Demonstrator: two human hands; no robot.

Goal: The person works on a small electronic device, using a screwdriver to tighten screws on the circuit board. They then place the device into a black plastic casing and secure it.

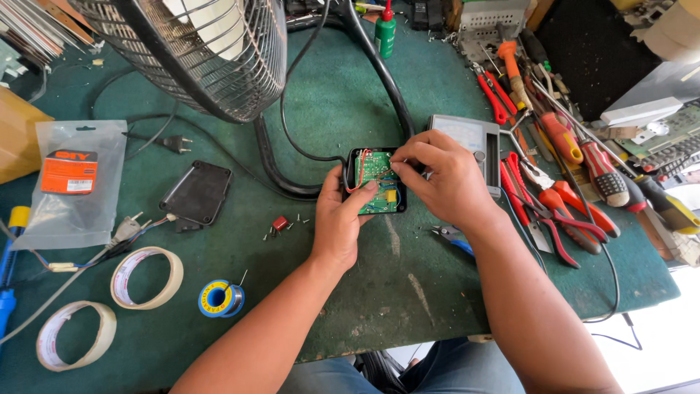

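Observation:
A small black open box (354, 162) with a green circuit board (375, 169) and red wires inside sits at the middle of the green table. My left hand (339, 222) grips it from below, thumb resting on the board. My right hand (441, 179) reaches in from the right, with its fingertips pinched at the board's upper right edge among the wires. A black cable runs from the box up toward the fan base.
A metal fan (211, 51) stands at the back left. A black lid (197, 193), a red part and small screws (281, 225) lie left of the box. Tape rolls (146, 277), a solder spool (221, 298), a plastic bag (69, 182), a meter (467, 135) and red-handled tools (561, 197) surround it.

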